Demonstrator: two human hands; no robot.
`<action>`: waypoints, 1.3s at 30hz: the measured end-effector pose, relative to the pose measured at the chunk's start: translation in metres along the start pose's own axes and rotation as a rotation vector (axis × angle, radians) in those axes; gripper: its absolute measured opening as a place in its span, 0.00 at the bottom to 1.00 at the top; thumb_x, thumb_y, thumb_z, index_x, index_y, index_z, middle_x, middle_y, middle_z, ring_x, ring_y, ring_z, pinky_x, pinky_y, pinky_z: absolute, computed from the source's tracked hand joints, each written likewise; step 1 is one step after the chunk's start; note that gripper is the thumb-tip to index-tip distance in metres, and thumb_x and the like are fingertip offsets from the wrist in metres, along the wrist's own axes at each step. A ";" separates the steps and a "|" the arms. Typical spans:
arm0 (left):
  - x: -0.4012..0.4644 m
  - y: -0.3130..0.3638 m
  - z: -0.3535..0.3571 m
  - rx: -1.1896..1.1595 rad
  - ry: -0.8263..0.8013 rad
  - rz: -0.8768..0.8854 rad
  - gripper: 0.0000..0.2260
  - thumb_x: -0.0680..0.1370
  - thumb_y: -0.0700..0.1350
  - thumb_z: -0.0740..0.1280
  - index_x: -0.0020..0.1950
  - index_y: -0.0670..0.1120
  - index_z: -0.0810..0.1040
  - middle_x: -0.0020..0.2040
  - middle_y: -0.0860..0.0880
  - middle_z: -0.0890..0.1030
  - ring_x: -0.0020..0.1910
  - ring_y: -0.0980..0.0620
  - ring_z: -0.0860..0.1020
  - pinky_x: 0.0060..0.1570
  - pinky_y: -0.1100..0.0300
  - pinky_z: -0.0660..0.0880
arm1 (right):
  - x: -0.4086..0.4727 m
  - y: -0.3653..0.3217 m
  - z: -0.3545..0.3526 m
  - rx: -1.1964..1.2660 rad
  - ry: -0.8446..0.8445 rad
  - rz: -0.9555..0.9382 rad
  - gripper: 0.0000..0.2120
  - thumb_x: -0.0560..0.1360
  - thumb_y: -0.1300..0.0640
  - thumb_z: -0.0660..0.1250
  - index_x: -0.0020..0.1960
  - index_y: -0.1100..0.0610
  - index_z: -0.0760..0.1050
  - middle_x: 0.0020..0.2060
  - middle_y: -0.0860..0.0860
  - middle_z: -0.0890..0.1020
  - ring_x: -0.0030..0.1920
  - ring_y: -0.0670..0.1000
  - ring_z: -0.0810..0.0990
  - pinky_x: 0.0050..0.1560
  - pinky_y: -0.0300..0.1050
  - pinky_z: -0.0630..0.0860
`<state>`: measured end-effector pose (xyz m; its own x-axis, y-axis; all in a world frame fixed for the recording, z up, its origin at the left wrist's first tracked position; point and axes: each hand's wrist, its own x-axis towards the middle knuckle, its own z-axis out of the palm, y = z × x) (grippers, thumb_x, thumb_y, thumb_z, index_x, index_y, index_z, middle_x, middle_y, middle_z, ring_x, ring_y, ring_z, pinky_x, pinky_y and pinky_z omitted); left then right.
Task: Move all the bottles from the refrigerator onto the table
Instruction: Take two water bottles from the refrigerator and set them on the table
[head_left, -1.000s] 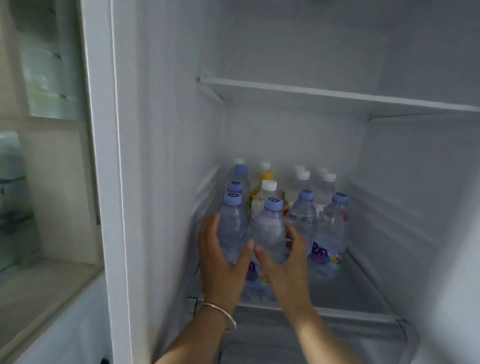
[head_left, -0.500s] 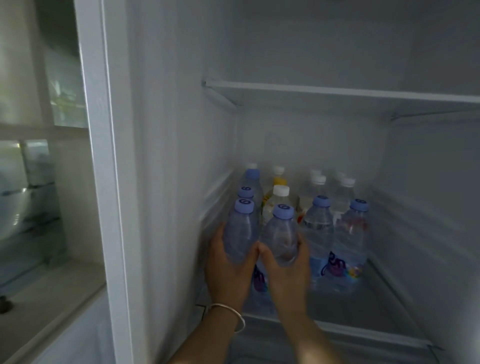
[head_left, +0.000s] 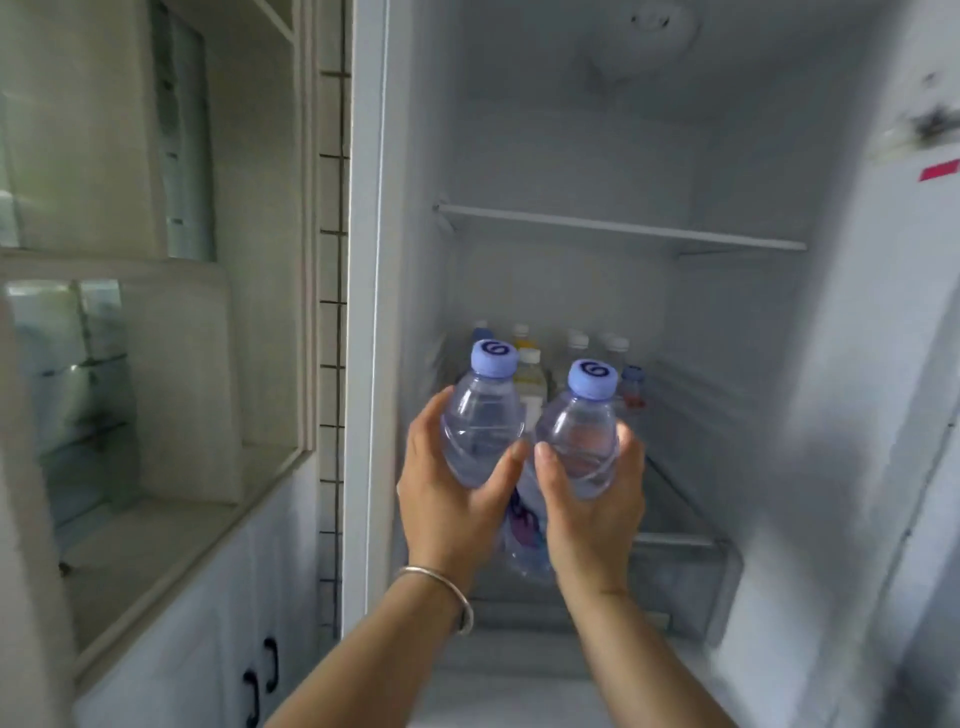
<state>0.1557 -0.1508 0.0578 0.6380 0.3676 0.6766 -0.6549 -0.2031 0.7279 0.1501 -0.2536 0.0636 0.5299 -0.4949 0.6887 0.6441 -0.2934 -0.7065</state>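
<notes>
My left hand grips a clear water bottle with a lilac cap, held upright in front of the open refrigerator. Right beside it, my right hand grips a second clear bottle with a lilac cap. The two bottles stand side by side, close together, clear of the shelf. Behind them, deeper on the refrigerator shelf, stand several more bottles with white and lilac caps, partly hidden by the held ones. No table is in view.
An empty upper shelf crosses the refrigerator above. The refrigerator's left wall edge is close to my left arm. A glass-fronted cabinet with a counter ledge stands at the left, the door side at the right.
Both hands closed round the two front bottles, lifted them off the shelf and drew them out toward me. The view has pulled back and tilted up.
</notes>
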 end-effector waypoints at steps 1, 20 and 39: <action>-0.008 0.008 -0.010 -0.020 -0.024 0.011 0.29 0.64 0.61 0.71 0.63 0.58 0.69 0.59 0.53 0.79 0.58 0.54 0.78 0.58 0.50 0.76 | -0.011 -0.012 -0.009 -0.018 0.016 0.004 0.27 0.59 0.39 0.66 0.54 0.50 0.71 0.42 0.39 0.78 0.42 0.33 0.77 0.42 0.22 0.69; -0.249 0.190 -0.091 -0.301 -0.572 -0.063 0.24 0.66 0.61 0.70 0.59 0.58 0.69 0.52 0.56 0.81 0.49 0.59 0.80 0.52 0.59 0.77 | -0.219 -0.203 -0.264 -0.445 0.364 0.185 0.26 0.57 0.34 0.67 0.53 0.42 0.70 0.40 0.38 0.80 0.41 0.34 0.79 0.43 0.33 0.73; -0.589 0.456 0.007 -0.536 -0.871 -0.290 0.25 0.66 0.58 0.74 0.59 0.64 0.68 0.55 0.55 0.80 0.54 0.55 0.79 0.54 0.60 0.73 | -0.310 -0.380 -0.674 -0.765 0.644 0.363 0.27 0.59 0.38 0.67 0.55 0.47 0.73 0.44 0.45 0.82 0.46 0.51 0.80 0.47 0.45 0.72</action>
<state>-0.5159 -0.4664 -0.0082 0.7290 -0.4821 0.4859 -0.3887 0.2928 0.8736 -0.6314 -0.5398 0.0086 0.0843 -0.9300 0.3578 -0.1305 -0.3663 -0.9213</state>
